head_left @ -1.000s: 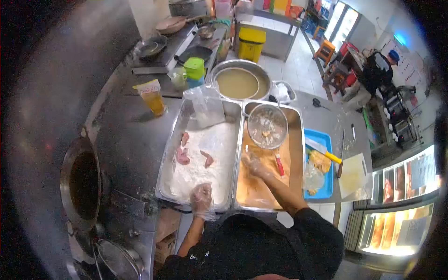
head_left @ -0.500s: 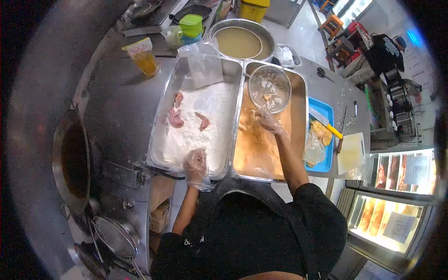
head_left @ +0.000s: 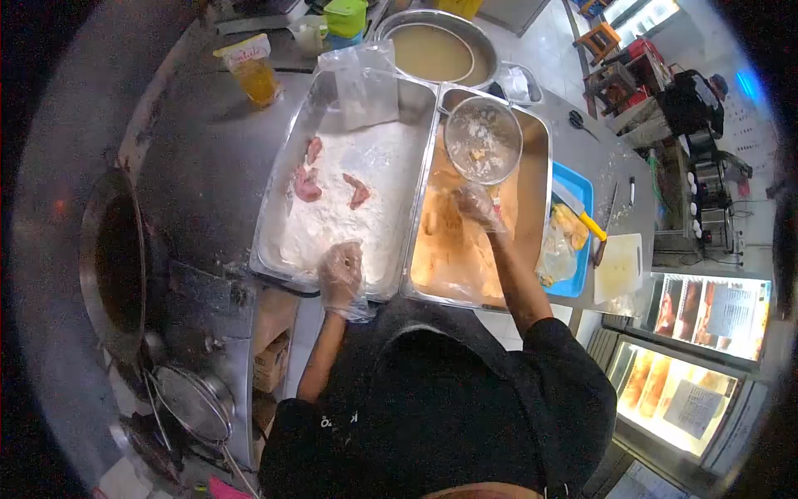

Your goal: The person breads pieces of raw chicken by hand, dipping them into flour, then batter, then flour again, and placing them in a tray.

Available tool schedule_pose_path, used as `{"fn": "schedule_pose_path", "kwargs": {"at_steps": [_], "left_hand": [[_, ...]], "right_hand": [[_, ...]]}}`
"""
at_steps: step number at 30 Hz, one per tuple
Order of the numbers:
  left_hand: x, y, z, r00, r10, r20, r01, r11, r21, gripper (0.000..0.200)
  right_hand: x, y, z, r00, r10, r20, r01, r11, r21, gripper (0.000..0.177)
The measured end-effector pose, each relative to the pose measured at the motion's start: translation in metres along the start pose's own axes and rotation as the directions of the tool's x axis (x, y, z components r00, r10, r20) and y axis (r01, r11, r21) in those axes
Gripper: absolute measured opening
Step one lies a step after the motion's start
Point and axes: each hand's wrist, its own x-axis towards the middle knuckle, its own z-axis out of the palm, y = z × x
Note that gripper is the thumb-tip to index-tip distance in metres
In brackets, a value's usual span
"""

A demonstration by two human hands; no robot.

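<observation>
My left hand (head_left: 342, 270), in a clear plastic glove, is over the front of a steel tray (head_left: 268, 204) of white flour (head_left: 370, 170). Its fingers are curled; what they hold, if anything, is hidden. Several raw meat pieces lie in the flour, among them a pink one (head_left: 307, 184) and a bent one (head_left: 357, 191). My right hand (head_left: 480, 206), also gloved, is down at the orange-tan powder (head_left: 453, 262) in the neighbouring steel tray (head_left: 548, 150). Its fingers look bent, and their contents cannot be made out. Just beyond it, a round sieve (head_left: 484, 140) with whitish crumbs rests over the tray.
A clear plastic bag (head_left: 359, 87) lies over the flour tray's far end. Behind stands a large pot (head_left: 428, 54) of cloudy liquid. On the right are a blue tray (head_left: 584, 187) with a yellow-handled knife (head_left: 588, 223) and a cutting board (head_left: 619, 268). A wok (head_left: 116, 258) is left.
My right hand has shifted slightly within the orange powder. My left hand stays over the flour tray's front. The whole view has tilted a little, and the meat and sieve keep their places.
</observation>
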Motion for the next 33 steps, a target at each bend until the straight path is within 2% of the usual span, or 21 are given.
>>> {"fn": "schedule_pose_path", "kwargs": {"at_steps": [1, 3, 5, 7, 9, 11, 13, 15, 17, 18, 20, 22, 25, 27, 28, 31, 33], "left_hand": [[-0.001, 0.001, -0.001, 1.000, 0.018, -0.017, -0.017, 0.999, 0.038, 0.019], [-0.001, 0.001, -0.002, 0.997, 0.061, -0.055, -0.055, 0.992, 0.115, 0.018], [0.001, -0.005, -0.002, 0.998, 0.059, -0.026, -0.056, 0.993, 0.107, 0.019], [-0.002, -0.002, 0.001, 0.999, 0.051, 0.013, -0.052, 0.994, 0.092, 0.020], [0.001, 0.004, -0.004, 0.999, 0.031, 0.014, -0.032, 0.995, 0.096, 0.021], [-0.001, 0.003, -0.006, 1.000, -0.001, 0.012, 0.000, 0.996, 0.084, 0.022], [0.002, 0.001, 0.000, 1.000, 0.015, -0.001, -0.015, 0.998, 0.061, 0.019], [0.001, -0.004, 0.002, 0.998, 0.059, -0.033, -0.057, 0.997, 0.050, 0.015], [-0.001, -0.005, 0.003, 0.999, 0.034, -0.021, -0.034, 0.999, 0.010, 0.016], [0.000, -0.006, 0.003, 0.999, 0.018, -0.027, -0.018, 1.000, -0.008, 0.016], [0.000, -0.005, 0.003, 0.999, -0.052, -0.016, 0.050, 0.995, -0.082, 0.018], [-0.001, -0.006, 0.005, 0.998, -0.062, 0.000, 0.062, 0.993, -0.097, 0.018], [-0.003, -0.019, 0.008, 1.000, -0.027, -0.016, 0.026, 0.998, -0.056, 0.019], [-0.006, -0.029, 0.015, 0.999, -0.029, -0.037, 0.026, 0.996, -0.090, 0.020], [-0.006, -0.030, 0.015, 1.000, -0.018, -0.024, 0.017, 0.999, -0.048, 0.020], [-0.001, -0.022, 0.009, 1.000, 0.004, -0.006, -0.004, 0.999, 0.039, 0.021], [0.003, -0.002, -0.001, 1.000, 0.004, -0.007, -0.004, 0.999, 0.035, 0.021]], "right_hand": [[-0.003, -0.009, -0.007, 0.999, 0.040, 0.023, -0.043, 0.990, 0.136, 0.017], [-0.012, -0.054, -0.032, 0.996, -0.090, 0.000, 0.090, 0.996, -0.016, 0.019], [-0.020, -0.080, -0.036, 0.960, -0.254, -0.117, 0.242, 0.965, -0.104, 0.007], [-0.039, -0.069, -0.029, 0.997, -0.065, -0.051, 0.072, 0.988, 0.139, 0.009], [-0.039, -0.064, -0.013, 0.995, 0.078, 0.060, -0.094, 0.922, 0.375, 0.014], [-0.038, -0.059, -0.004, 0.965, 0.180, 0.189, -0.256, 0.796, 0.548, 0.015], [-0.035, -0.069, -0.020, 0.921, 0.267, 0.285, -0.390, 0.661, 0.641, 0.013], [-0.031, -0.083, -0.039, 0.866, 0.336, 0.371, -0.498, 0.510, 0.701, 0.025], [-0.028, -0.065, -0.024, 0.985, 0.102, 0.142, -0.171, 0.735, 0.656, 0.032], [-0.022, -0.070, -0.026, 0.994, 0.056, 0.095, -0.102, 0.799, 0.592, 0.031], [-0.015, -0.081, -0.032, 0.991, 0.082, 0.109, -0.130, 0.810, 0.572, 0.030], [-0.018, -0.098, -0.046, 0.947, 0.233, 0.222, -0.322, 0.689, 0.649, 0.029], [-0.026, -0.127, -0.070, 0.878, 0.373, 0.302, -0.469, 0.537, 0.701, 0.028], [-0.030, -0.080, -0.051, 0.814, 0.448, 0.369, -0.578, 0.679, 0.453, 0.026], [-0.032, -0.072, -0.048, 0.777, 0.495, 0.389, -0.616, 0.724, 0.310, 0.025], [-0.037, -0.078, -0.046, 0.863, 0.443, 0.244, -0.493, 0.630, 0.600, 0.022], [-0.036, -0.086, -0.037, 0.933, 0.338, 0.125, -0.360, 0.865, 0.349, 0.018]]}}
